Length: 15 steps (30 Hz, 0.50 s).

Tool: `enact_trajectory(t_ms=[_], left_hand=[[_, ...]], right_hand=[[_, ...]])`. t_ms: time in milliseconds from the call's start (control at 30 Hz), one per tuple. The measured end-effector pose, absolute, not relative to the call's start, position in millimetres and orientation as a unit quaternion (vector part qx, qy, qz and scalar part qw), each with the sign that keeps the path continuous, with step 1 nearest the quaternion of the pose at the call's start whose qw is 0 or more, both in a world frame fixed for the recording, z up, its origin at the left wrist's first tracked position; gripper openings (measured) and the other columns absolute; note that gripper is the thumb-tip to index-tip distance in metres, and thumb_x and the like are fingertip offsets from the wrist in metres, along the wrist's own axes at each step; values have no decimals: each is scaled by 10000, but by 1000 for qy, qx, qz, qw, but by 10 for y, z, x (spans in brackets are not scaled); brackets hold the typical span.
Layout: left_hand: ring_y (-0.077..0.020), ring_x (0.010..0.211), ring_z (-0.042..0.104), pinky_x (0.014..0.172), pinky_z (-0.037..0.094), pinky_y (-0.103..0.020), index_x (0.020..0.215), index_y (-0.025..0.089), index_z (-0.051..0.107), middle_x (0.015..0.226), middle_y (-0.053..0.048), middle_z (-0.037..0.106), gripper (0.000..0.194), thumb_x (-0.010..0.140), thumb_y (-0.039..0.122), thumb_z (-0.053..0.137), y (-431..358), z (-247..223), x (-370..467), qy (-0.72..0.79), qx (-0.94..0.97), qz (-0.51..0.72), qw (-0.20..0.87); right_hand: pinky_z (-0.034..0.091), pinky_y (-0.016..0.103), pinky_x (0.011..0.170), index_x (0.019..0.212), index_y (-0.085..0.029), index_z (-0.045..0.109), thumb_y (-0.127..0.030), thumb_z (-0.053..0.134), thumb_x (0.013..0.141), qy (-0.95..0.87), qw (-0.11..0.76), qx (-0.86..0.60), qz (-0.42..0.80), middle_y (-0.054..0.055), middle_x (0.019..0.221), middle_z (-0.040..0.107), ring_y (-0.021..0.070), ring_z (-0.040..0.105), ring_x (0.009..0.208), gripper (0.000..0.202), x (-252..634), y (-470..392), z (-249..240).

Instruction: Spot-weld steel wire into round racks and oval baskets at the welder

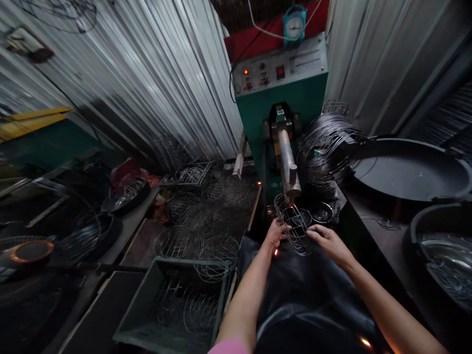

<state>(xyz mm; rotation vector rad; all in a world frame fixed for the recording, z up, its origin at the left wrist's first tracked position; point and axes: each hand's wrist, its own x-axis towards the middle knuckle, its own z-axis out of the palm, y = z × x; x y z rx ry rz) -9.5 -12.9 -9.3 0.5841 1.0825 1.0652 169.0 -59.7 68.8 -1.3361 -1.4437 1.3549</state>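
A small wire basket (299, 244) of thin metal rods is held tilted under the electrode arm (286, 152) of a green spot welder (250, 113). My left hand (275, 233) is closed around the basket's left side. On its right side, my right hand (328, 241) pinches the wire between thumb and fingers. A bright orange glow shows where the electrode tip meets the wire, and sparks fly near my left wrist and over the black apron (306, 300). The lower electrode is largely hidden behind the basket.
Left of my arm, a green plastic crate (129, 314) holds wire pieces, with several wire frames (191, 211) behind it. A wire coil (324, 147) stands right of the welder. Large black pans (413, 167) sit at the right. A teal dial scale (294, 24) tops the machine.
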Motion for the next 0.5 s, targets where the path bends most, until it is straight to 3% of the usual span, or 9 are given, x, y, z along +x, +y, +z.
enact_trajectory(t_ms=[167, 500], left_hand=[[-107, 729, 528, 672, 515, -322, 991, 207, 449, 844, 15, 486, 593, 490, 189, 766, -79, -86, -131, 474, 277, 497, 672], [-100, 661, 499, 649, 529, -366, 875, 175, 489, 773, 9, 521, 402, 556, 235, 726, -114, -69, -150, 474, 229, 463, 713]], right_hand=[[419, 265, 690, 756, -199, 611, -467, 562, 747, -587, 381, -525, 485, 7, 720, 596, 170, 536, 716, 272, 1701, -593, 645], [415, 270, 664, 712, -186, 612, -460, 542, 724, -627, 365, -523, 447, 14, 684, 615, 174, 542, 683, 283, 1551, -343, 951]])
